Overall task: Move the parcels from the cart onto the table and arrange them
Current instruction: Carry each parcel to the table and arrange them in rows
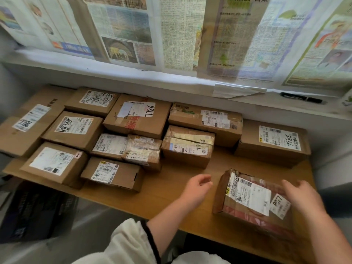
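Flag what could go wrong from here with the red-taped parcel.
1. The red-taped parcel lies near the front edge of the table, with only the right hand touching it; a shove could tip it off.
2. The left hand hovers apart, so a one-sided push may skew it into the back-right parcel.

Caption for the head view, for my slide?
Right hand rests on a parcel near the table edge; left hand hovers open.
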A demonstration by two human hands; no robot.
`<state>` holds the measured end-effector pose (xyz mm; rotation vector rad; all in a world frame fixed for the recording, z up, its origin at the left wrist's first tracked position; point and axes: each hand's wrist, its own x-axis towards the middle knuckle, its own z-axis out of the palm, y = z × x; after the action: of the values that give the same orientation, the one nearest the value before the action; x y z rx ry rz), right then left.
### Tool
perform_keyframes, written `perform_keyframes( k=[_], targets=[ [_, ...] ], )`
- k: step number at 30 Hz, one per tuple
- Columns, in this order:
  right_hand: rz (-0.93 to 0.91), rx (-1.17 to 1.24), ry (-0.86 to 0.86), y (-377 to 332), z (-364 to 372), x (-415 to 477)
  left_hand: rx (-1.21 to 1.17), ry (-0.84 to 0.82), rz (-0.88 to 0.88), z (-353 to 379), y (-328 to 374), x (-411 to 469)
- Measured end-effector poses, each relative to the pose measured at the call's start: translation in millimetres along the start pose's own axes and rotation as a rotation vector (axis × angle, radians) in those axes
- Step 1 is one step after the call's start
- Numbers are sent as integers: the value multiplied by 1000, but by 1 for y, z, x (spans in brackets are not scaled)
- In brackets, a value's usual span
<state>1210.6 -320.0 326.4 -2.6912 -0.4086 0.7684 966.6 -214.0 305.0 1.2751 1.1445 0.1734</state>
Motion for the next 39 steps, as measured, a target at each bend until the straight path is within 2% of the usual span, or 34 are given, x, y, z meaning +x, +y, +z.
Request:
perform_keyframes(
  k=[4, 8, 13, 22, 25, 32, 37, 39],
  targets=[
    [126, 20, -72, 7, 6, -8, 5, -75, -51, 25, 0, 6],
    [84, 63, -113, 1, 22, -21, 20, -120, -52, 42, 1, 7],
    [-39, 113, -178, -29, 36, -36, 45, 45, 23, 10, -3, 6],
    [-78, 225, -460, -89, 85, -67, -26, 255, -26, -73, -38, -10],
    [-97, 285, -482, -98, 99, -70, -41, 320, -21, -88, -40, -9],
    [-55, 377, -478, -108, 113, -71, -27, 337, -42, -104, -38, 6],
    [-2, 415, -508, -112, 113, -70, -24, 581, -67, -105, -45, 8],
    [29, 448, -517, -114, 113, -69, -43, 630, -89, -106, -47, 8]
  ],
)
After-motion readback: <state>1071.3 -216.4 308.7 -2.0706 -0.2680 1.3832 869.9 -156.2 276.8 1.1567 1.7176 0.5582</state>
